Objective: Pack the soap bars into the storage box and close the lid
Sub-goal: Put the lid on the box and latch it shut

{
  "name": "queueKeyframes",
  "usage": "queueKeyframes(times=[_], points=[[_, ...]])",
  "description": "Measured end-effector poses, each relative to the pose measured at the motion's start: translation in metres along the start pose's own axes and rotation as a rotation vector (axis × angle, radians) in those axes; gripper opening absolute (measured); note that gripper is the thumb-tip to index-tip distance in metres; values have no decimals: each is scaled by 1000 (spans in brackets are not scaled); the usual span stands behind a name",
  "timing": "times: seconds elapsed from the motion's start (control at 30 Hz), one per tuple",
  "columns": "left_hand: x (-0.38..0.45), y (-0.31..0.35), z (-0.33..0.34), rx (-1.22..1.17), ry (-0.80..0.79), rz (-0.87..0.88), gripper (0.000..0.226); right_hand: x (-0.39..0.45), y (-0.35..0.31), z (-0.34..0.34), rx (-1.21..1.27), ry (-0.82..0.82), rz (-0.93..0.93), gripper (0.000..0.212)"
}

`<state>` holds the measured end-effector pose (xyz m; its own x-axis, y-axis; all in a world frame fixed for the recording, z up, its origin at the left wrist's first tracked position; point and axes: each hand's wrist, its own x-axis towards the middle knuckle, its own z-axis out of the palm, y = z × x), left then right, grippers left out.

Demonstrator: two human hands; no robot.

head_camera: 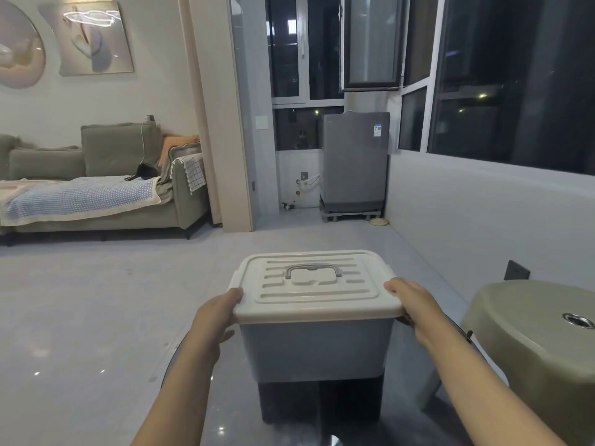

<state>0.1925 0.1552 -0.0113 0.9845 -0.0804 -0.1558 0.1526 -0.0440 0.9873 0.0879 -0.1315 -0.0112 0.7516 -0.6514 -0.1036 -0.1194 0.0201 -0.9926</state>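
Note:
A grey storage box stands on a dark glass table straight in front of me. Its off-white lid sits flat on top, with a grey carry handle folded in the middle. My left hand grips the lid's left edge, thumb on top and fingers under the rim. My right hand holds the lid's right edge in the same way. No soap bars are visible; the inside of the box is hidden.
The glass table reflects the box. A round olive stool with a metal hole stands close on the right. Farther off are a green sofa at left and a grey washing machine by the windows.

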Motion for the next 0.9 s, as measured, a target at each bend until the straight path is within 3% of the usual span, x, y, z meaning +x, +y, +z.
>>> queueKeyframes(times=[0.13,0.3,0.43,0.5,0.7,0.9], points=[[6,-1,3,-148,-51,-133,16,0,-2,-4,88,-52,126,12],[15,2,4,-284,8,-131,20,3,-4,-6,130,-42,98,9],[22,6,4,-149,90,19,27,7,-5,-6,80,32,7,22],[23,9,6,-107,101,28,11,8,-7,-4,60,42,-25,20],[24,11,14,-2,135,82,15,7,-10,1,3,52,-87,3],[26,10,11,128,150,149,16,8,-11,3,-102,107,-152,34]])
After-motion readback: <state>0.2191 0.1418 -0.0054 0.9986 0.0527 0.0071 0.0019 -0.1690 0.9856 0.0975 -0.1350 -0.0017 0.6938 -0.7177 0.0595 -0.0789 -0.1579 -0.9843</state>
